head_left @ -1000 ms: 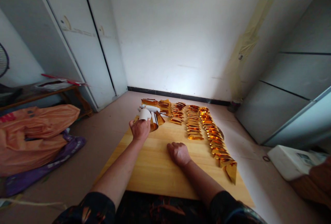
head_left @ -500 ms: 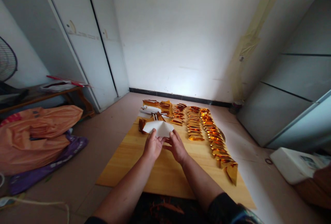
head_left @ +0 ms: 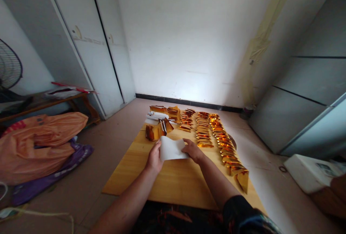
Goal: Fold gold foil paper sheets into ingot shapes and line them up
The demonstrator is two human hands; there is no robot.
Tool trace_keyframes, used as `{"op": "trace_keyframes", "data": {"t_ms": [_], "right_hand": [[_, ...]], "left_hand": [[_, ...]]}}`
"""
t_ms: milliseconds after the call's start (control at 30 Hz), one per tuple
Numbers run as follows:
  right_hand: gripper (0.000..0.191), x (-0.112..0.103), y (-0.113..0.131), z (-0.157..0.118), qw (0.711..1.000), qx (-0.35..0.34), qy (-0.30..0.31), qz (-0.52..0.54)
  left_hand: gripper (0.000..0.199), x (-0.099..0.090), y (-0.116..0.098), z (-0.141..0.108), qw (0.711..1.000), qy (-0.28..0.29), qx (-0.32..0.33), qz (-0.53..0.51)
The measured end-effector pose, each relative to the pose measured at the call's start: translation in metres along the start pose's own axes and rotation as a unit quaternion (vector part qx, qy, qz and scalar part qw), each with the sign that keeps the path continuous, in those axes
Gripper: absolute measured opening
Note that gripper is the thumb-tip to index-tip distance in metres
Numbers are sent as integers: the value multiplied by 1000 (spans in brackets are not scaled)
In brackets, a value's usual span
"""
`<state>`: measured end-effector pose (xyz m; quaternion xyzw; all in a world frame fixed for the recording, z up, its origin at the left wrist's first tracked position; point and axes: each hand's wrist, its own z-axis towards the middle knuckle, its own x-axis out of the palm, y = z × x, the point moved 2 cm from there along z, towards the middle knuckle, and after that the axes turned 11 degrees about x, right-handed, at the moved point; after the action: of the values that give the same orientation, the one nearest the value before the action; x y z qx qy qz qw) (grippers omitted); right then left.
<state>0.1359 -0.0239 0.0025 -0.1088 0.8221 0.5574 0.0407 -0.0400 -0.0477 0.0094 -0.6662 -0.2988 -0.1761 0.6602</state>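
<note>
A sheet of paper (head_left: 173, 149), its white side toward me, is held above the wooden table between my hands. My left hand (head_left: 155, 157) grips its left edge, and my right hand (head_left: 193, 150) has hold of its right edge. The sheet bows slightly along its top. Just beyond my left hand stands a bundle of folded gold paper sheets (head_left: 153, 132). To the right of my hands, folded gold foil pieces (head_left: 204, 129) lie in overlapping rows, the longest row (head_left: 224, 145) running toward me along the table's right side.
The wooden table (head_left: 129, 171) stands on a tiled floor before a white wall. A white packet (head_left: 157, 115) lies at its far left. Orange (head_left: 35, 144) and purple bags (head_left: 54, 176) are on the floor at left; a white box (head_left: 308, 172) is at right.
The white paper, creased with its sides angled before, is now spread flatter and nearer to me. My hands have moved apart to its left and right edges.
</note>
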Motion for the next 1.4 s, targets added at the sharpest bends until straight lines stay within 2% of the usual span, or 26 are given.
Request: {"op": "trace_keyframes", "data": {"t_ms": [67, 133, 167, 233, 333, 400, 467, 500, 567, 667, 700, 800, 900, 967, 1000, 1067, 1133, 1200, 1300, 1367, 1400], "right_hand": [[68, -11, 3, 4, 983, -10, -26, -181], [67, -18, 8, 8, 935, -51, -66, -346], [67, -20, 10, 10, 921, -57, -77, -378], [66, -21, 12, 15, 907, -74, -87, -405], [59, -21, 9, 18, 894, -128, -131, -409], [49, -21, 3, 14, 872, -174, -215, -404], [37, -17, -4, 4, 845, -224, -272, -402], [32, -13, -7, -4, 834, -254, -277, -404], [29, 1, -13, -22, 816, -319, -239, -418], [48, 22, -18, -46, 798, -349, -202, -448], [48, 26, -18, -51, 796, -340, -205, -456], [32, 31, -20, -56, 803, -305, -184, -479], [36, 27, -22, -53, 807, -309, -146, -482], [45, 24, -24, -52, 814, -319, -129, -468], [49, 23, -24, -51, 819, -320, -124, -459], [52, 21, -25, -52, 830, -314, -116, -446], [51, 20, -24, -53, 839, -301, -111, -439], [46, 18, -22, -55, 846, -290, -106, -434], [35, 12, -20, -56, 863, -279, -83, -413], [27, 6, -19, -54, 891, -253, -63, -372], [23, 2, -18, -52, 908, -236, -56, -342]], "left_hand": [[59, -5, -6, 6, 997, 22, 16, 72], [77, -9, -6, 9, 982, 68, 21, 174], [79, -10, -4, 9, 971, 91, 22, 222], [69, -12, 2, 9, 948, 128, 14, 292], [42, -14, 13, 10, 912, 155, -23, 379], [34, -16, 18, 11, 894, 141, -28, 424], [33, -17, 20, 11, 889, 112, -12, 444], [34, -17, 21, 11, 889, 98, -4, 446], [34, -16, 23, 10, 893, 80, -3, 444], [36, -13, 25, 7, 908, 58, -27, 414], [37, -12, 26, 5, 915, 51, -36, 398], [42, -11, 27, 1, 932, 48, -52, 354], [47, -18, 23, -1, 926, 89, -61, 363], [48, -25, 18, -1, 898, 158, -37, 410], [51, -28, 15, 0, 874, 199, 4, 442], [53, -32, 8, 0, 817, 265, 134, 495], [52, -33, 6, -1, 756, 296, 231, 536], [47, -32, 8, -3, 713, 297, 280, 570], [28, -26, 12, -4, 686, 302, 291, 595], [17, -19, 13, -3, 684, 308, 272, 603], [18, -16, 13, -1, 686, 304, 257, 609]]}}
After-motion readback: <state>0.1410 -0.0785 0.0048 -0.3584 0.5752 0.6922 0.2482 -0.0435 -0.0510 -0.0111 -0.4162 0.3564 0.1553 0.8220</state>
